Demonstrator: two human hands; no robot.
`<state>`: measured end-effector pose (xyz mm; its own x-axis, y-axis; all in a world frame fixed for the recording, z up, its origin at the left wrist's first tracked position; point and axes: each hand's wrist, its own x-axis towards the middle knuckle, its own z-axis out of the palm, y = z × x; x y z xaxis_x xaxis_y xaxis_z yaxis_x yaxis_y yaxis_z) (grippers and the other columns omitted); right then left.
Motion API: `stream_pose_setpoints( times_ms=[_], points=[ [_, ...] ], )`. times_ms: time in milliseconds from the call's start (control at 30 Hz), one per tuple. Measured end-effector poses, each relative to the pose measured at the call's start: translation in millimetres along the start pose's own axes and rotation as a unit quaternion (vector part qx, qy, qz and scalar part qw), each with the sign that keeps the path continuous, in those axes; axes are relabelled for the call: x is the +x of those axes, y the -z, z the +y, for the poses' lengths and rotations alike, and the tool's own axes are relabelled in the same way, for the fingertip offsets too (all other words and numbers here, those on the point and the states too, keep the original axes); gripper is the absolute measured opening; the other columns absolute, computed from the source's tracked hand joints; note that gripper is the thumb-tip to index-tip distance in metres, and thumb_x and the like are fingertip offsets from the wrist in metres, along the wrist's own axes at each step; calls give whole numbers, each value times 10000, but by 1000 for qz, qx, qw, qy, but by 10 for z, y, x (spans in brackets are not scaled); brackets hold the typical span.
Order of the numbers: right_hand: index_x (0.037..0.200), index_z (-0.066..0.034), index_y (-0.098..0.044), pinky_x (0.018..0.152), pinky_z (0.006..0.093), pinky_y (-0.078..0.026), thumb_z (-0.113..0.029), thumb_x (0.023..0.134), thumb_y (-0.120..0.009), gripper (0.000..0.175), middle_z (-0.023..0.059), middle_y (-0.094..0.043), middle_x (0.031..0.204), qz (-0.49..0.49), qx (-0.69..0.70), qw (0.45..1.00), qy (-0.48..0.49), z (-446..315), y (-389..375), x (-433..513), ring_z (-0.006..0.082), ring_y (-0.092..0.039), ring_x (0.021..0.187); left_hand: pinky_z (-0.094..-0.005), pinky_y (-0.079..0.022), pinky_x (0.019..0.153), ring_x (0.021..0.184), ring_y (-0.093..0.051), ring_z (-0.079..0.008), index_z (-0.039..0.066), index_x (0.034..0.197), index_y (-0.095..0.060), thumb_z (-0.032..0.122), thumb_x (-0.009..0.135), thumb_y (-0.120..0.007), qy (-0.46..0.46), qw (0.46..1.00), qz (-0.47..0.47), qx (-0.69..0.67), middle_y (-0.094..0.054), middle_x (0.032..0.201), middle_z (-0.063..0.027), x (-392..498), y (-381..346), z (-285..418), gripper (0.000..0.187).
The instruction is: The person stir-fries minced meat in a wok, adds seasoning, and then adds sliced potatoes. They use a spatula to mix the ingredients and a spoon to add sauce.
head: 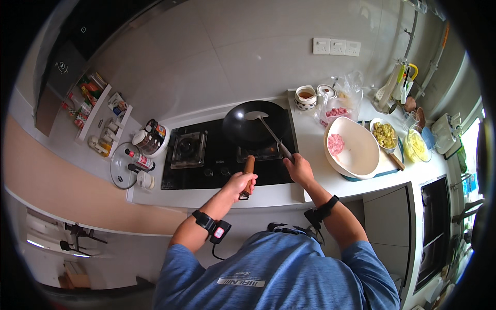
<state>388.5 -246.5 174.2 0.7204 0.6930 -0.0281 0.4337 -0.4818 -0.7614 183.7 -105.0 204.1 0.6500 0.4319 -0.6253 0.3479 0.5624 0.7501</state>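
Note:
A black wok [240,130] sits tilted over the right burner of the black glass gas hob [221,155]. My left hand [241,185] is wrapped around the wok's brown wooden handle [250,164]. In my right hand [299,169] is the dark handle of a metal spatula [271,133]. Its blade rests inside the wok, near the far side. No food can be made out in the wok. An orange glow shows at the burner under the wok's near right edge.
Right of the hob stands a cream bowl [360,155] with pink minced meat [335,145]. Beyond it are a dish of chopped green vegetables [384,135] and a glass bowl of pale yellow slices [417,145]. A glass lid [122,164] and sauce bottle [140,159] lie left.

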Motion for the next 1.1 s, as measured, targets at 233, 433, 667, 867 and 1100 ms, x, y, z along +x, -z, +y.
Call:
stream_pose_setpoints(
  times_ms=[233,433,667,867,1100],
  points=[
    [973,30,-613,723,474,-497,-397,937,-628,429,240,-647,800,10,40,999,12,-80,189,-244,418,-648,812,-245,-461,481,537,-508,-73,100,874,-518,178,925,-609,-21,991,-84,-98,-505,714,23,54,-156,-523,131],
    [989,30,-623,742,483,-502,-408,936,-629,441,254,-665,836,-15,88,996,-14,-11,209,-332,439,-652,850,-251,-444,449,510,-515,-89,91,894,-512,168,910,-612,-62,996,-68,-2,-513,697,9,110,-166,-801,127],
    [978,35,-625,729,478,-499,-402,936,-634,439,245,-656,805,-22,90,995,-27,106,163,-353,433,-651,820,-260,-433,429,477,-516,-97,73,783,-534,169,902,-601,-65,992,-14,111,-526,619,-9,6,0,-410,166],
    [942,20,-611,723,490,-497,-393,938,-629,412,236,-654,781,-26,72,997,-20,-4,147,-320,442,-648,808,-255,-466,474,570,-549,-101,74,842,-539,167,917,-607,-33,999,-13,17,-544,727,-10,-138,2,-111,138],
    [955,-24,-596,736,520,-502,-401,945,-601,377,226,-670,797,-13,-5,1000,8,-153,80,-237,435,-653,828,-243,-449,474,546,-521,-83,106,872,-513,180,921,-591,-29,991,-82,-106,-511,735,4,-111,9,-473,118]
  ],
)
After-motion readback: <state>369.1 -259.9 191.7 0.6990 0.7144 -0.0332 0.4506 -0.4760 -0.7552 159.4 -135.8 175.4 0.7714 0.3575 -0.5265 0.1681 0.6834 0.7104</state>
